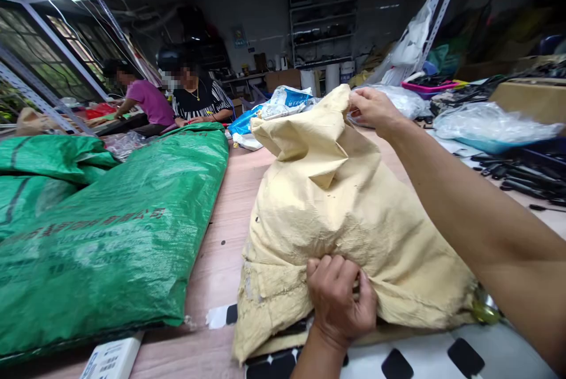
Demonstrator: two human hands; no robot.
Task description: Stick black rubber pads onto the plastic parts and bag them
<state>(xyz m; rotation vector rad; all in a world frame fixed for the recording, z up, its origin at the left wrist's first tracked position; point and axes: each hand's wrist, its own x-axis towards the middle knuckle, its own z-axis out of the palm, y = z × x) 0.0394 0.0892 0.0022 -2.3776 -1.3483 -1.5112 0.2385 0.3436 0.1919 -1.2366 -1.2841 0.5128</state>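
Note:
A bulging yellow cloth sack (309, 220) stands on the table right in front of me. My left hand (340, 299) is closed in a fist around a fold of its lower front. Higher up, my right hand (371, 109) pinches the gathered top edge of the sack at its right corner. The sack's top droops over to the left, and its contents are hidden. Its bottom seam looks frayed, and it rests partly on a white sheet with black squares (398, 362).
Green woven sacks (110, 237) fill the left side. A white box (112, 358) sticks out beneath one. Two people (194, 96) sit at the far left. Black parts (526, 175), clear plastic bags (490, 122) and a pink tray (428, 86) lie on the right.

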